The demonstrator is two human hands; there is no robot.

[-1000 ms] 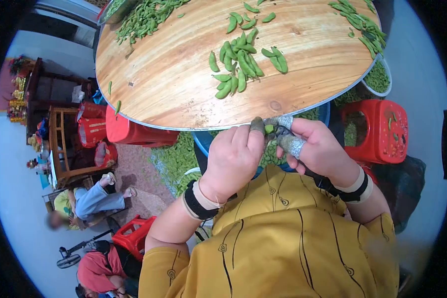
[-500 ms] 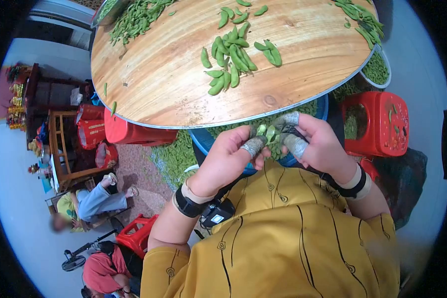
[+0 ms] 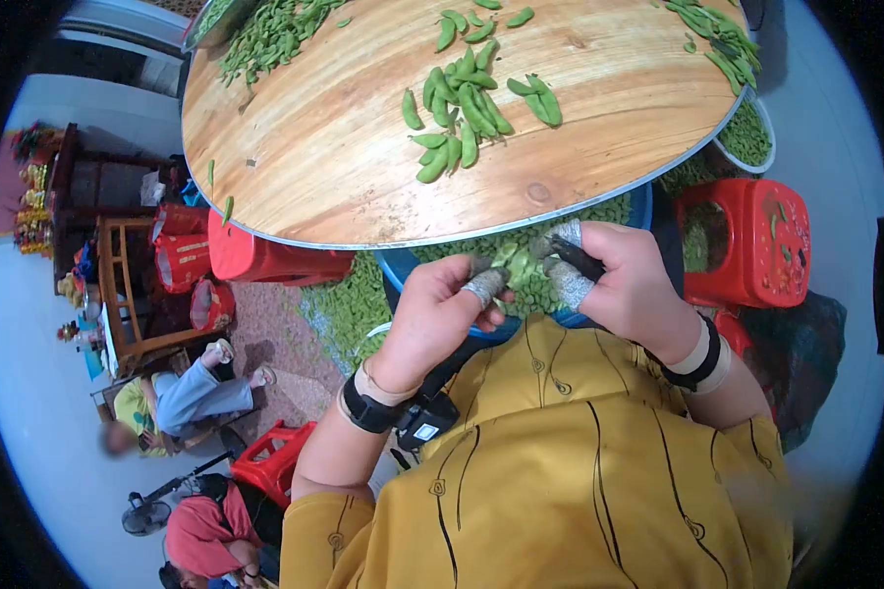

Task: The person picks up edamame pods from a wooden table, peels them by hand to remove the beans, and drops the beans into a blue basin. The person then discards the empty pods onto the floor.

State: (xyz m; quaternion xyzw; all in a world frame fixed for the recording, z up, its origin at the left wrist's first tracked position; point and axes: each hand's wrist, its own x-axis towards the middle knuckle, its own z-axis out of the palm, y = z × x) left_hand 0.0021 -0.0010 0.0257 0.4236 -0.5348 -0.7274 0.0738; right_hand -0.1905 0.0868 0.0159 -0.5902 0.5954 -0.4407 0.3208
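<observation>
My left hand (image 3: 447,299) and my right hand (image 3: 631,285) face each other over a blue basin (image 3: 642,211) of shelled green beans, just off the table's near edge. Silvery tape wraps fingers on both. An edamame pod (image 3: 508,261) is pinched in my left fingertips, partly hidden and hard to separate from the beans below. My right hand is closed around a dark, narrow object (image 3: 578,257), whose kind I cannot make out. Whole edamame pods (image 3: 469,103) lie loosely piled on the round wooden table (image 3: 324,167) beyond.
Red stools (image 3: 778,245) stand at the right and under the table's left side. A white bowl of beans (image 3: 745,137) sits at the right. Pods and shells (image 3: 349,309) cover part of the floor at left. Two people (image 3: 201,398) sit at lower left.
My hands have moved slightly apart, the left one to the left. The split pod seen between the fingertips has shifted left, and the dark object in my right hand shows more.
</observation>
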